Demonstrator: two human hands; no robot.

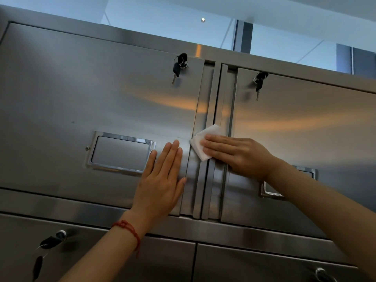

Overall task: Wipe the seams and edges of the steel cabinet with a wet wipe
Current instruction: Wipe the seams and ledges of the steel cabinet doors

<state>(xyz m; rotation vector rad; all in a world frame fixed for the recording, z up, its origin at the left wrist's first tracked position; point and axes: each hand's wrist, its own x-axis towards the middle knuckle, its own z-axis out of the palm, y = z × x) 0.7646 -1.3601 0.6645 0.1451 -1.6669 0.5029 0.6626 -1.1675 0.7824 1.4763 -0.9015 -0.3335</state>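
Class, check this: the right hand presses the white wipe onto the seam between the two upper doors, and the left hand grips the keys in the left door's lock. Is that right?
Not quite. The head view shows the left hand resting flat on the left door, well below its keys. The right hand does press the wipe onto the seam.

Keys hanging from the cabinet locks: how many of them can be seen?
3: one on the upper left door, one on the upper right door, one on the lower left door. The lower right lock is cut off; any key is hidden.

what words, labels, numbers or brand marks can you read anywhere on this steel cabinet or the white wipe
None: no readable text shows anywhere.
Shiny steel label frame on the upper left door: blank, no card or writing.
Second steel label frame, mostly hidden by the right arm: nothing legible.
Black-headed keys: too small to show any marking.
White folded wet wipe: plain.
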